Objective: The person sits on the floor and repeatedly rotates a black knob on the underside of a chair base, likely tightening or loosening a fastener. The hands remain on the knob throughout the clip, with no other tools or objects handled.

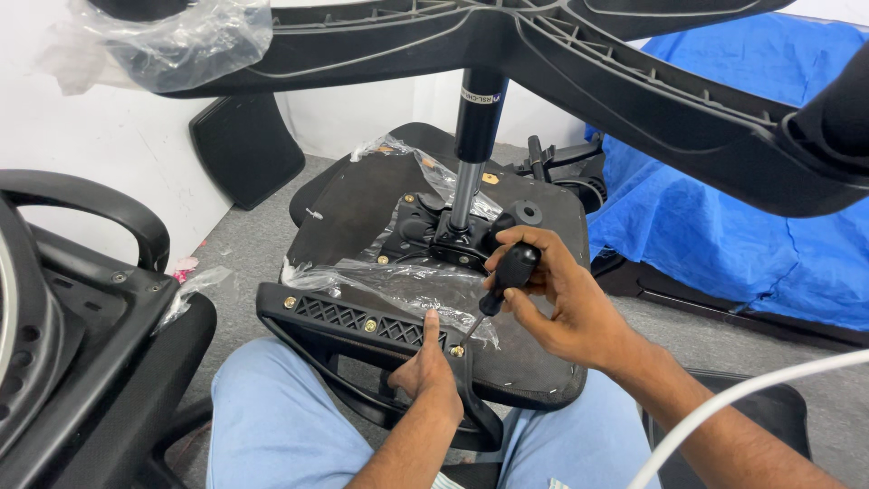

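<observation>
Right hand (pixel 561 299) fingers grip the screwdriver (pixel 505 276) on the screw (pixel 457 350); left hand (pixel 430 371) clasps the armrest (pixel 362 321). Keep the tip upright.

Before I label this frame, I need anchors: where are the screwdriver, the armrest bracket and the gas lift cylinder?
screwdriver (pixel 512 269), head view, on its black handle.
armrest bracket (pixel 348 317), head view, on its ribbed plate.
gas lift cylinder (pixel 478 118), head view, on its black upper tube.
</observation>
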